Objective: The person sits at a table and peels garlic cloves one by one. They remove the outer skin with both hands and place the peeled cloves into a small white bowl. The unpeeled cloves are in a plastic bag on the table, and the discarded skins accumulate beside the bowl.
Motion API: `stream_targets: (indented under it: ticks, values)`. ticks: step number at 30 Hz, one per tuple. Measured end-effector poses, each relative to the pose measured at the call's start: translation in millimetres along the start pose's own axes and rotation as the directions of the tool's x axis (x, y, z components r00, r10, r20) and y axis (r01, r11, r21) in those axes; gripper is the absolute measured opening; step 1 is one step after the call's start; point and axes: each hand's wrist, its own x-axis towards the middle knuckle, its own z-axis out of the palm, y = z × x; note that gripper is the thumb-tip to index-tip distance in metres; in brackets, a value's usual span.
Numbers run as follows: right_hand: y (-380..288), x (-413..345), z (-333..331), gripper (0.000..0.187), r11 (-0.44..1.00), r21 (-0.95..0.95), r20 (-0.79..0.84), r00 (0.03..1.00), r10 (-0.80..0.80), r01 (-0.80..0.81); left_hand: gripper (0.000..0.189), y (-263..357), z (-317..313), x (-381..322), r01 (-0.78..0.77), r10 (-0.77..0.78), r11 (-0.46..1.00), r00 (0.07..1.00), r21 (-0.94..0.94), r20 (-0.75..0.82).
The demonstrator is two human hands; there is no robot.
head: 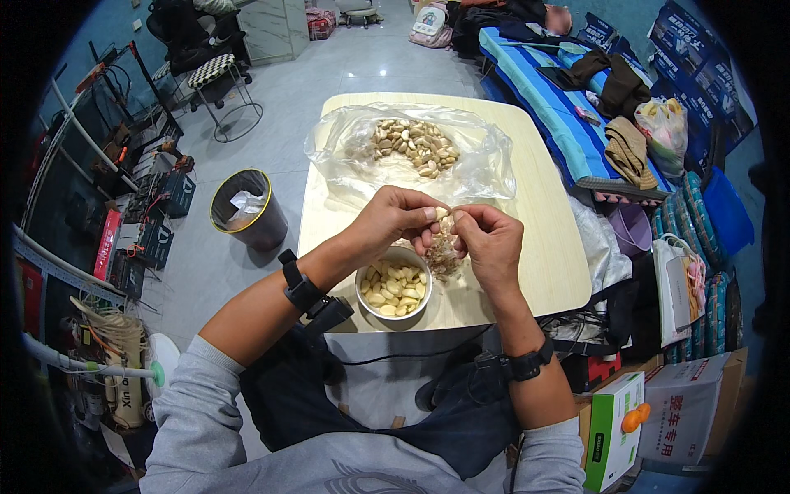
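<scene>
My left hand holds a garlic clove between thumb and forefinger above the table. The fingertips of my right hand meet the clove's right side, thumb and forefinger pinched together; whether they grip skin or the clove itself is too small to tell. Under the hands lies a pile of papery garlic skins. A white bowl of peeled, pale cloves stands near the table's front edge, below my left hand. Farther back, unpeeled cloves lie on an open clear plastic bag.
The light wooden table has rounded corners. To its left, a dark trash bin with a yellow rim stands on the floor. A bed with blue striped cover lies along the right. A checkered stool stands at back left.
</scene>
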Motion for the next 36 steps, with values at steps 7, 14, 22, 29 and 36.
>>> stream_targets:
  ticks: [7,14,22,29,36]
  values:
    - [3,8,-11,0.017,0.942,-0.335,0.064,0.998,0.015,0.007,0.014,1,-7,2,0.007,-0.007,1.000,1.000,-0.001,-0.018]
    - [-2,4,-3,0.023,0.996,-0.006,0.178,0.980,0.087,-0.087,0.013,0,-3,1,-0.035,0.036,0.994,0.999,0.100,-0.009]
    - [-4,0,-4,0.019,0.999,-0.035,0.171,0.984,0.039,-0.034,0.010,5,1,-2,-0.042,0.045,0.993,0.999,0.110,-0.026]
    - [-3,-2,-4,0.018,0.981,-0.130,0.104,0.986,-0.130,0.143,0.010,10,3,-2,-0.037,0.042,0.995,0.997,0.088,-0.061]
    - [-2,4,-5,0.019,0.998,-0.062,0.027,0.999,0.026,-0.024,0.016,2,5,3,-0.154,0.188,0.946,0.977,0.286,-0.097]
